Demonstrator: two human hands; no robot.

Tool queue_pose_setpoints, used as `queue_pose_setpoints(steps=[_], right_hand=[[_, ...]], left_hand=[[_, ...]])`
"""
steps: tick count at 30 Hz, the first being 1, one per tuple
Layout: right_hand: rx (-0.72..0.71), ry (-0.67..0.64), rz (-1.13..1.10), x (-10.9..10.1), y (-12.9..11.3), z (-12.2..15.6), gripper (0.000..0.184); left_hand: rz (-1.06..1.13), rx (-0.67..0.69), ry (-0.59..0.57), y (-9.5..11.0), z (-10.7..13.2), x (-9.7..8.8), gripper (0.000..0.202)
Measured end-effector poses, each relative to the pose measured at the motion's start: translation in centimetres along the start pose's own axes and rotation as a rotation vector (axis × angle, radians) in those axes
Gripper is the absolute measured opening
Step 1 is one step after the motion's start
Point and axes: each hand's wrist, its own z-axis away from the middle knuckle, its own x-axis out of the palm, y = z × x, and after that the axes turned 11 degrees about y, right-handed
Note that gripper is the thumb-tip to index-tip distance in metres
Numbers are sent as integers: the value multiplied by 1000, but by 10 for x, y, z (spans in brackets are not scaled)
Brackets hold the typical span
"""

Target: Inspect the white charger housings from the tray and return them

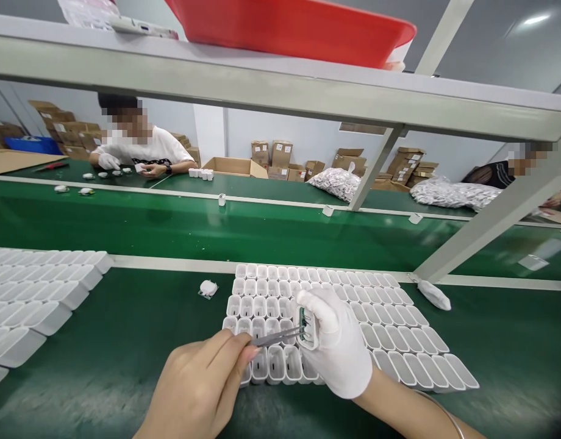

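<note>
My left hand (202, 384) is bare and pinches metal tweezers (278, 336), whose tips reach into a white charger housing (308, 329). My right hand (338, 347) wears a white glove and grips that housing, which shows a green circuit board inside. Both hands hover over a block of several open white housings (399, 329) standing in rows on the green mat.
More rows of white housings (38, 292) lie at the left. A small white part (208, 288) and a white bag (433, 294) rest on the mat. Beyond runs a green conveyor (262, 225), where two other people sit among cardboard boxes. A red bin (299, 27) sits on the shelf above.
</note>
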Motion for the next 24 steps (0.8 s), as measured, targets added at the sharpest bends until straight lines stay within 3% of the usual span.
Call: queue_pose_setpoints(steps=[7, 16, 22, 24], right_hand=[[-13, 11, -34, 1, -1, -1, 52], [485, -57, -617, 3, -13, 10, 46], [672, -114, -542, 1, -19, 10, 44], [663, -116, -482, 1, -19, 9, 41]], left_hand=[[67, -9, 5, -1, -3, 2, 31], [323, -176, -93, -5, 0, 7, 29], [262, -161, -2, -2, 2, 8, 23], [276, -181, 15, -2, 1, 8, 25]])
